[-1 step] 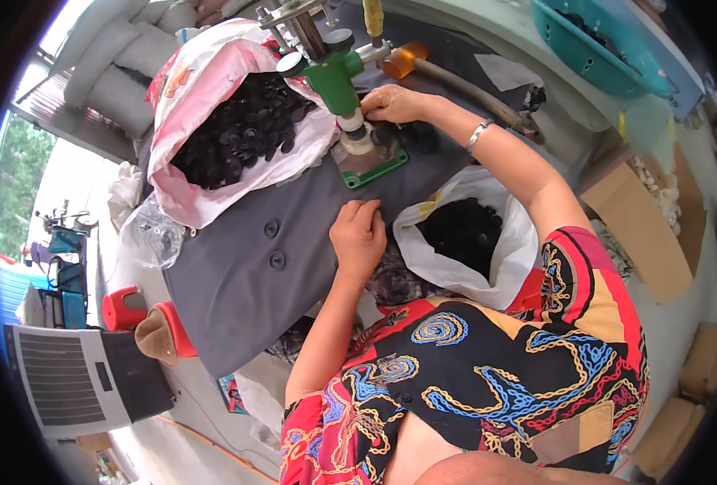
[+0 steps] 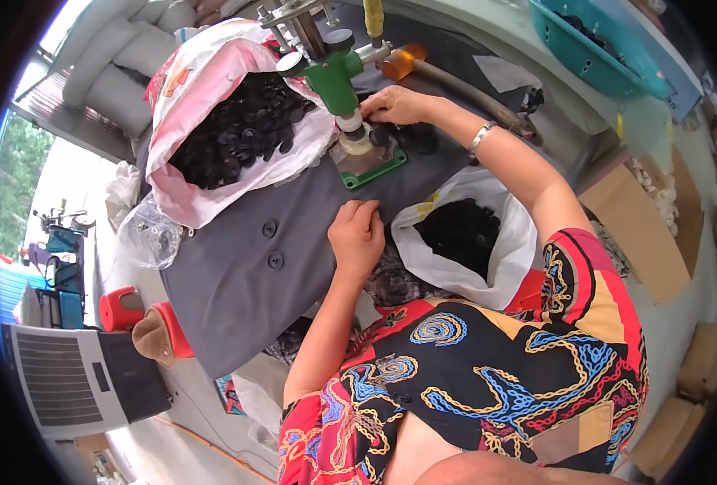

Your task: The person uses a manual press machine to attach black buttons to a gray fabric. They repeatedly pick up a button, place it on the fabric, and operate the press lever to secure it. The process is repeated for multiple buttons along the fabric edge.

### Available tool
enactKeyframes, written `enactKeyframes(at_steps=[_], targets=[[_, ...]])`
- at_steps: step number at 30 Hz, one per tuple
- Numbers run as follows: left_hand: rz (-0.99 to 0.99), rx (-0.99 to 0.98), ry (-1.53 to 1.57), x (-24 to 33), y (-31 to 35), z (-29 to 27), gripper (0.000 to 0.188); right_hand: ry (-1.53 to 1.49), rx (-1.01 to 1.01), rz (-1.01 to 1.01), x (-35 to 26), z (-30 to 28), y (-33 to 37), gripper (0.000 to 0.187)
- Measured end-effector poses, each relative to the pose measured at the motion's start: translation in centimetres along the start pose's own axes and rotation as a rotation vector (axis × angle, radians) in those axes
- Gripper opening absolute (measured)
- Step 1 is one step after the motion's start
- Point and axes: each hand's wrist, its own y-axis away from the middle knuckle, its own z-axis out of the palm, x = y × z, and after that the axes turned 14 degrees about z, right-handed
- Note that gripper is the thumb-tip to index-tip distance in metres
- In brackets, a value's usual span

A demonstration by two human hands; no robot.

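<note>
A green hand press point(image 2: 332, 85) stands on a grey cloth, with its green base frame point(image 2: 374, 175) lying flat. My right hand point(image 2: 395, 105) reaches in beside the press column, fingers curled and pinched near its lower head; whatever they hold is hidden. Dark round pieces point(image 2: 419, 137) lie under that wrist. Just in front of the base, my left hand point(image 2: 357, 237) rests on the cloth edge with its fingers curled together; I cannot see what is inside. Two dark buttons point(image 2: 274, 259) sit apart on the cloth to the left.
A pink-lined bag point(image 2: 161, 153) of black round buttons point(image 2: 241, 133) stands open left of the press. A white bag point(image 2: 516, 234) of black pieces lies open near my lap. A mallet point(image 2: 455, 81) lies behind my right forearm. A teal basket point(image 2: 601, 61) stands far right.
</note>
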Motion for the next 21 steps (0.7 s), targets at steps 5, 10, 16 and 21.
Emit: enactKeyframes(at_steps=[5,10,16,21], targets=[[-0.006,0.005,0.019,0.0,-0.1,-0.1,0.015,0.082,0.108,-0.044,-0.3,0.6,4.3,0.033],[-0.177,0.065,0.184,-0.7,-0.7,0.0,0.026,-0.03,0.279,0.058,0.2,-1.2,5.0,0.026],[-0.267,-0.179,-0.067,-0.5,-7.8,2.3,0.046,0.386,0.158,0.441,4.0,-1.1,2.3,0.047],[-0.265,-0.448,-0.257,-0.1,-10.2,3.8,0.046,0.48,0.169,0.382,0.9,0.6,5.0,0.038]])
